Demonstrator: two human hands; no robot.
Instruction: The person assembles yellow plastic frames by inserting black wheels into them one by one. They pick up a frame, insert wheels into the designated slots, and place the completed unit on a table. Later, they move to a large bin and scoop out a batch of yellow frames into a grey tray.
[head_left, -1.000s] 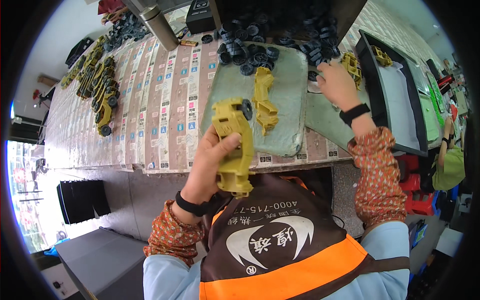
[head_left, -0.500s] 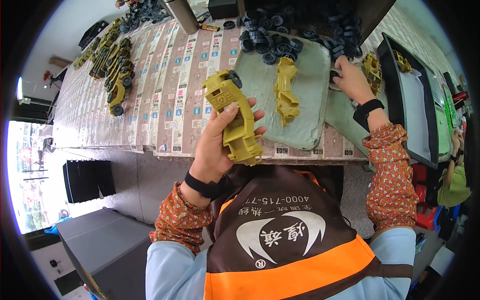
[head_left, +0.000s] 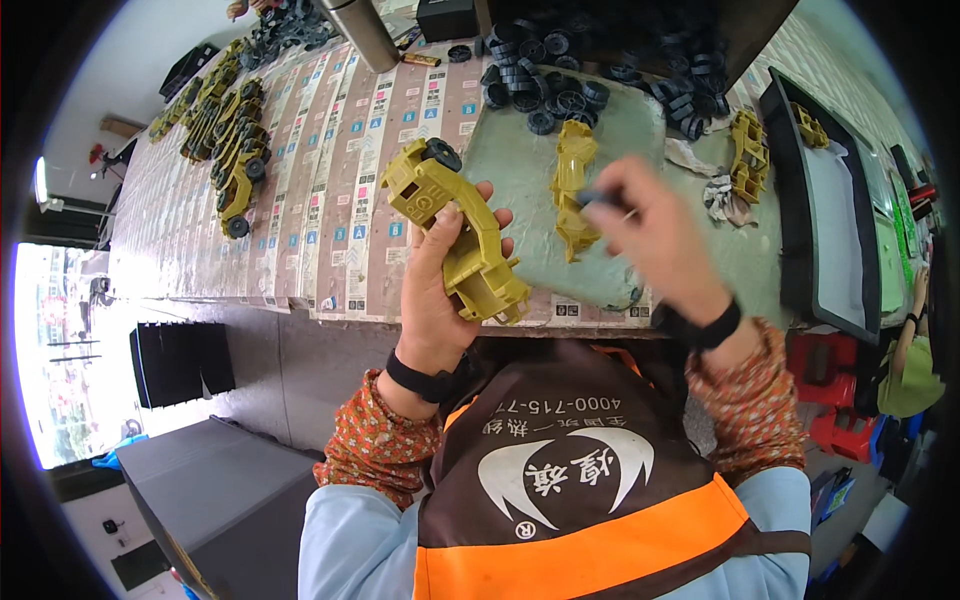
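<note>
My left hand (head_left: 437, 260) is wrapped round an olive-yellow plastic toy car body (head_left: 475, 245), tilted, above the table's front edge. One black wheel (head_left: 443, 154) shows at its upper end. My right hand (head_left: 655, 235), blurred by motion, pinches a dark toy wheel (head_left: 598, 198), with what looks like a thin axle beside it. Below that wheel, a second yellow car body (head_left: 575, 160) lies on the pale green board (head_left: 510, 135), partly covered by the fingers.
Loose black wheels (head_left: 545, 85) are heaped behind the board. Several car bodies with wheels (head_left: 235, 170) lie in rows at left. A steel flask (head_left: 362, 35) stands at the back. On the right are a crumpled cloth (head_left: 728, 200), another yellow body (head_left: 748, 155) and a black tray (head_left: 835, 235).
My right hand has moved left and nearer from the wheel heap, bringing a dark wheel over the board. My left hand has shifted slightly left, still holding the toy car body.
</note>
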